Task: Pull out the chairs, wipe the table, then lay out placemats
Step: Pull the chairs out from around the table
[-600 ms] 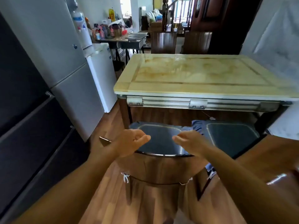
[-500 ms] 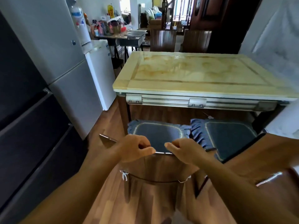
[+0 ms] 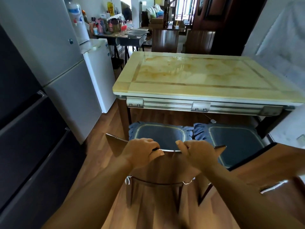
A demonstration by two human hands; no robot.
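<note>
Both hands now closed on the top rail of the near chair (image 3: 158, 164); half a second ago fingers were only curling toward it, not yet wrapped. Left hand (image 3: 142, 151) grips rail left of centre, right hand (image 3: 196, 152) grips just right of centre, thumbs nearly meeting on the rail between them. So the grasp is done and the pull can start, judged. Just beyond the grip the blue seat cushion (image 3: 158, 133) shows, seat partly under the table (image 3: 198, 76). Right of the grip, a second chair (image 3: 239, 142) with its own cushion, also tucked in, untouched. Farther past the grip, tabletop is bare, stained-looking; no cloth or placemats in view. Beyond it, two more chair backs (image 3: 165, 40). Task barely begun.
</note>
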